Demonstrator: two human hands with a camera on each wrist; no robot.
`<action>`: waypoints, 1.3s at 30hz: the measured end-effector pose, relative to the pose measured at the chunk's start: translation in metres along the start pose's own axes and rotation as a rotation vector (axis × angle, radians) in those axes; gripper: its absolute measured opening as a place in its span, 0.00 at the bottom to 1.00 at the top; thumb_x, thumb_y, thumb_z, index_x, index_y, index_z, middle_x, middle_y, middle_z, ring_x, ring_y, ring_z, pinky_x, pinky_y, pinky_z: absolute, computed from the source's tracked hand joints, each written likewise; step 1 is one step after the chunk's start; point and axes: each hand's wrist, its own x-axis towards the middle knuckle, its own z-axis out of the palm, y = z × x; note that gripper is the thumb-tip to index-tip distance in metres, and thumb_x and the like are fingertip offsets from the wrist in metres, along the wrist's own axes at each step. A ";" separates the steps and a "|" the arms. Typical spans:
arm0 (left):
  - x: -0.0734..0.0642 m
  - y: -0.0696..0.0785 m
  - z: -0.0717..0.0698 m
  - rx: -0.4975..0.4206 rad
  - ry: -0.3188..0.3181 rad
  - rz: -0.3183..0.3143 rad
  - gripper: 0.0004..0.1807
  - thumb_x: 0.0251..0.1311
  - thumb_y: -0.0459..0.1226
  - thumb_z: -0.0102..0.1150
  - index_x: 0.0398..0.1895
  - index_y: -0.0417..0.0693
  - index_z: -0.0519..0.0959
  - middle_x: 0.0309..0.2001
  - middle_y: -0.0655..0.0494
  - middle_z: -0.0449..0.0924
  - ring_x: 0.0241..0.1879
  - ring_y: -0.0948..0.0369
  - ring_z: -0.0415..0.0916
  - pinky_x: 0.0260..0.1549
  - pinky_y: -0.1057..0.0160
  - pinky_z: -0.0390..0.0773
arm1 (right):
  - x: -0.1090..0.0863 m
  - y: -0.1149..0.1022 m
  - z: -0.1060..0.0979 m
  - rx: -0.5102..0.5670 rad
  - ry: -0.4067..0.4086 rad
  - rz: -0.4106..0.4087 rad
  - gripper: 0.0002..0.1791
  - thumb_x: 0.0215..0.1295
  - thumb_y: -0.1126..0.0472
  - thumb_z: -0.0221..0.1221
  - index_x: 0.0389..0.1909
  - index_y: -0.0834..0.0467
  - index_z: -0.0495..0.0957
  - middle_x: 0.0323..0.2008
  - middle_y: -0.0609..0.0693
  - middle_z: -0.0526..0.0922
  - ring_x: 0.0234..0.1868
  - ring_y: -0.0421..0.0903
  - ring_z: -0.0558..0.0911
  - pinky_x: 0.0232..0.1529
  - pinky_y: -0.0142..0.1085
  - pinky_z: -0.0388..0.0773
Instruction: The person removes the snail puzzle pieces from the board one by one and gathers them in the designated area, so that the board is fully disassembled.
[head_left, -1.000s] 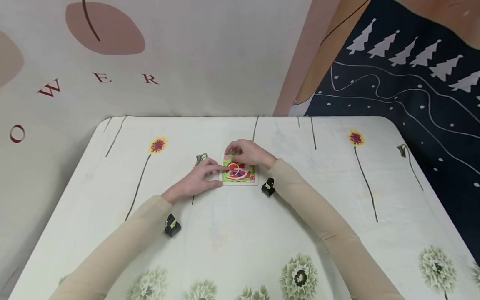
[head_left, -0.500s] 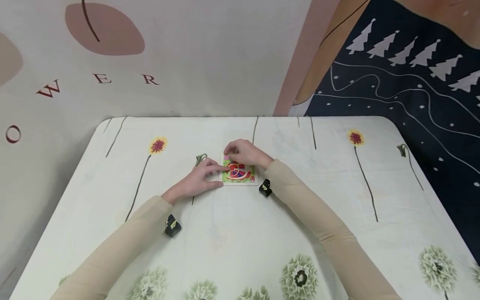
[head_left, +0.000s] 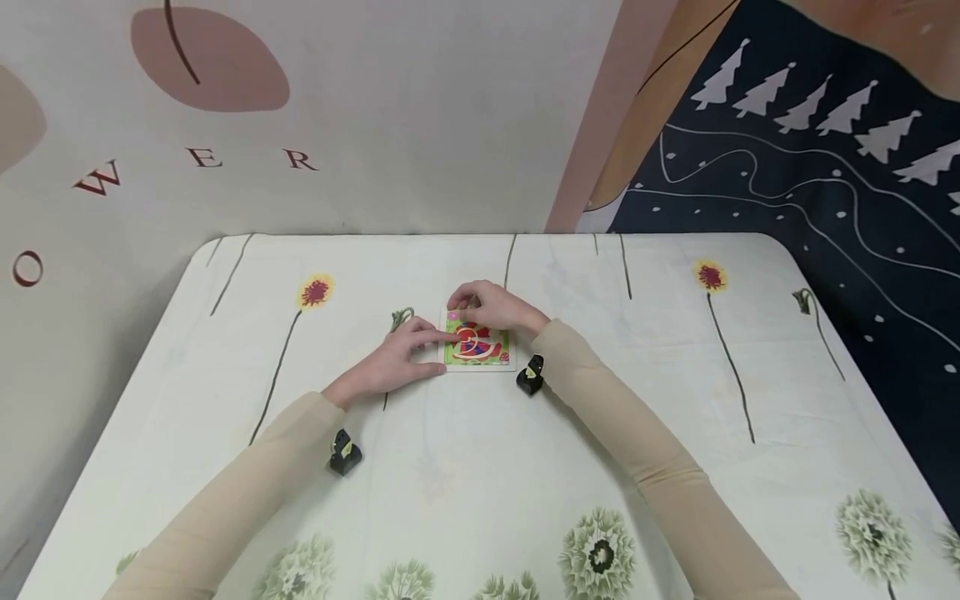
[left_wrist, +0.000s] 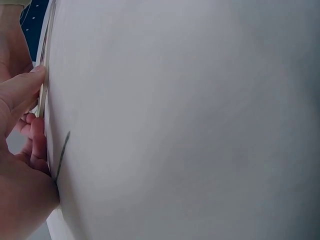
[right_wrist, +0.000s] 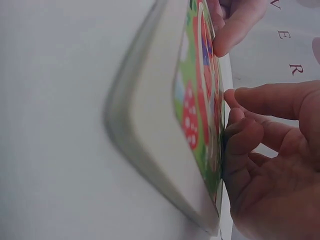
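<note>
A small square picture board [head_left: 483, 356], looking like a jigsaw tray, lies on the tablecloth, with a thick pale rim and a red figure on green. My left hand [head_left: 397, 358] comes from the left, its straight index finger resting on the picture and its thumb at the near left corner. Over the board's upper left part, my right hand [head_left: 493, 305] bends its fingers down at the picture. The right wrist view has this hand [right_wrist: 280, 170] with thumb and index tips close together at the surface; whether a piece is between them I cannot tell.
A white flowered cloth [head_left: 427, 467] covers the table. Black wrist cameras hang under both sleeves, the left camera [head_left: 346, 454] and the right camera [head_left: 531, 375] close above the cloth. Behind stands a pale printed backdrop [head_left: 420, 117], with a dark tree-patterned cloth [head_left: 787, 167] at right.
My right hand and forearm have shifted very slightly left over the board. The left hand and the board stay in place.
</note>
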 end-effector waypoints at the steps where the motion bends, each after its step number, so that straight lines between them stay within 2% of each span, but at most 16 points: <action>1: 0.000 0.000 0.000 0.001 0.000 0.000 0.25 0.61 0.36 0.67 0.63 0.47 0.78 0.53 0.43 0.72 0.54 0.51 0.67 0.54 0.51 0.65 | 0.000 0.000 0.000 -0.001 -0.004 -0.002 0.15 0.71 0.66 0.54 0.56 0.61 0.78 0.54 0.57 0.80 0.49 0.48 0.77 0.55 0.39 0.72; 5: 0.001 0.000 0.000 -0.002 -0.004 -0.006 0.25 0.61 0.36 0.67 0.63 0.47 0.78 0.53 0.43 0.72 0.55 0.50 0.67 0.55 0.51 0.65 | 0.001 0.001 -0.001 -0.008 -0.023 -0.016 0.16 0.70 0.69 0.53 0.57 0.62 0.77 0.57 0.58 0.78 0.48 0.47 0.75 0.58 0.41 0.71; 12: 0.002 -0.002 0.001 0.008 -0.002 0.004 0.25 0.61 0.36 0.66 0.63 0.46 0.78 0.53 0.42 0.72 0.55 0.50 0.67 0.55 0.50 0.65 | 0.000 0.001 -0.001 -0.037 -0.042 -0.089 0.19 0.64 0.73 0.55 0.56 0.65 0.76 0.57 0.60 0.79 0.29 0.41 0.68 0.50 0.35 0.69; 16: 0.002 -0.003 0.000 0.008 0.004 0.013 0.25 0.60 0.37 0.67 0.62 0.46 0.78 0.53 0.42 0.72 0.54 0.50 0.67 0.55 0.52 0.64 | -0.003 0.000 0.000 -0.066 -0.055 -0.130 0.15 0.62 0.75 0.55 0.49 0.64 0.80 0.55 0.59 0.76 0.37 0.43 0.68 0.47 0.34 0.66; 18: 0.002 -0.004 0.001 0.005 0.006 0.014 0.25 0.60 0.37 0.67 0.62 0.46 0.78 0.52 0.42 0.73 0.53 0.50 0.67 0.54 0.53 0.64 | -0.004 -0.001 0.001 -0.084 -0.059 -0.136 0.15 0.63 0.75 0.55 0.50 0.64 0.80 0.55 0.59 0.75 0.43 0.45 0.68 0.47 0.34 0.66; 20: 0.002 -0.004 0.001 0.003 0.007 0.015 0.25 0.60 0.37 0.67 0.62 0.46 0.78 0.53 0.43 0.73 0.53 0.51 0.67 0.53 0.53 0.64 | -0.006 -0.002 0.002 -0.098 -0.050 -0.117 0.18 0.64 0.74 0.55 0.54 0.63 0.77 0.57 0.59 0.72 0.47 0.47 0.68 0.48 0.34 0.66; 24: 0.001 -0.003 0.001 -0.001 0.000 0.011 0.25 0.61 0.37 0.67 0.62 0.47 0.78 0.53 0.43 0.73 0.54 0.50 0.67 0.54 0.53 0.64 | -0.007 -0.003 0.003 -0.123 -0.011 -0.074 0.22 0.65 0.71 0.58 0.61 0.63 0.74 0.57 0.59 0.73 0.47 0.48 0.68 0.47 0.34 0.66; 30: 0.001 -0.001 0.001 -0.005 -0.010 -0.012 0.25 0.60 0.37 0.67 0.63 0.48 0.78 0.53 0.44 0.72 0.54 0.52 0.66 0.53 0.55 0.64 | -0.007 -0.005 0.004 -0.136 0.015 -0.047 0.21 0.66 0.68 0.59 0.60 0.61 0.75 0.58 0.58 0.72 0.45 0.46 0.69 0.46 0.33 0.66; 35: 0.002 -0.001 0.000 -0.002 -0.004 0.000 0.25 0.60 0.37 0.67 0.62 0.47 0.78 0.53 0.43 0.72 0.54 0.51 0.67 0.53 0.54 0.64 | -0.008 -0.006 0.003 -0.145 0.016 -0.044 0.19 0.68 0.66 0.58 0.60 0.60 0.76 0.58 0.58 0.72 0.45 0.46 0.70 0.46 0.34 0.67; 39: 0.002 -0.001 0.000 0.005 -0.002 0.008 0.25 0.60 0.36 0.67 0.62 0.46 0.79 0.52 0.43 0.72 0.54 0.50 0.66 0.55 0.52 0.63 | -0.009 -0.008 0.002 -0.168 0.015 -0.038 0.19 0.69 0.65 0.57 0.59 0.59 0.76 0.58 0.59 0.73 0.48 0.48 0.72 0.51 0.38 0.71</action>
